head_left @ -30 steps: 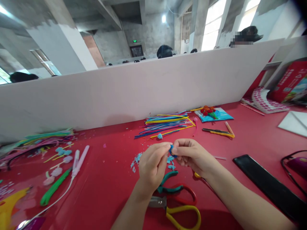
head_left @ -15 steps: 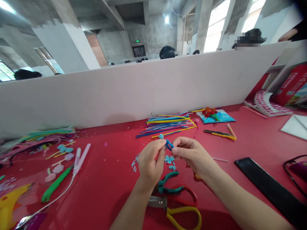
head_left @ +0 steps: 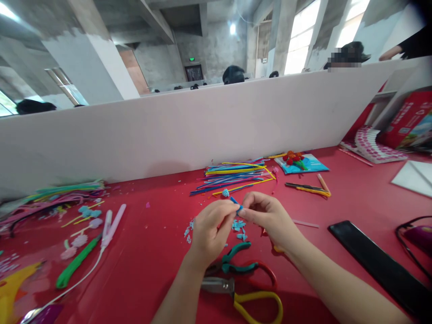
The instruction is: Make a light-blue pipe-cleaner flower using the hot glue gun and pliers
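Observation:
A short dark blue piece of pipe cleaner [head_left: 234,200] is held between my two hands above the red table. My left hand [head_left: 212,227] pinches it from the left between thumb and fingers. From the other side my right hand [head_left: 268,213] grips it with thumb and index finger, and the fingertips of both hands nearly meet. Parts of the blue piece are hidden by the fingers. Just beyond them lies a small light blue fuzzy ball [head_left: 225,193]. Light blue scraps [head_left: 239,225] are scattered below the hands.
Teal-handled pliers [head_left: 240,266] and yellow-handled scissors [head_left: 258,297] lie near my forearms. Colourful pipe cleaners [head_left: 236,173] are bundled by the white partition [head_left: 168,130]. On the left are a pink heated tool [head_left: 113,225], a green-handled tool [head_left: 77,263] and a yellow glue gun [head_left: 20,288].
The blue pipe cleaner piece was a visible open loop between the hands. Now the fingertips are closer together, and only a short end sticks up with a little blue at the right fingertips.

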Demonstrator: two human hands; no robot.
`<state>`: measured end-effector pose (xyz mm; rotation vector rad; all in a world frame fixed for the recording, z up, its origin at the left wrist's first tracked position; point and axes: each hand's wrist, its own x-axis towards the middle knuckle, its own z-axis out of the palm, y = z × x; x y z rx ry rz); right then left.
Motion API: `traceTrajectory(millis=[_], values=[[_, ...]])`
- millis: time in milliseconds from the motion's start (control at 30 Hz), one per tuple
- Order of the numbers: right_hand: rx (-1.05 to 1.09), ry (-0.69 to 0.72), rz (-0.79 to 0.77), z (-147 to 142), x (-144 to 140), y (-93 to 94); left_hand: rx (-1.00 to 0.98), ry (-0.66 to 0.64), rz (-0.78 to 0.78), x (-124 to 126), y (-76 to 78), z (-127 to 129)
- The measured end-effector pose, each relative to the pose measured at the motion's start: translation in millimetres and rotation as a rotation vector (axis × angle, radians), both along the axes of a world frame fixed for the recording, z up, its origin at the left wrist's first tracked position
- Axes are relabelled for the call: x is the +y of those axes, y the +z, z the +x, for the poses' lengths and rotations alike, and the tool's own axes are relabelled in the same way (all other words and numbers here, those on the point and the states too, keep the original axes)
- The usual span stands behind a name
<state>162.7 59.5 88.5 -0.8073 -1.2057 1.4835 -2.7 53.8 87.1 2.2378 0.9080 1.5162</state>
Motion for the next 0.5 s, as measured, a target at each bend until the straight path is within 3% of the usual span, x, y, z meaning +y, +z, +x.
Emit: traceTrajectory(millis=[200,300,500], values=[[-0.061,0.125,0.238,14.8,14.5,-0.8,-0.44,-0.302,-0.623,3.1,-2.5,5.6],[-0.34,0.036,0.536,22.1,17.5,2.9,-0.588,-0.416,-0.768,5.2,-1.6,9.2],[-0.646,-0.114,1.002,24.0,13.4,6.6,-0.722,-0.427,-0.92,4.6,8.3,11.3]])
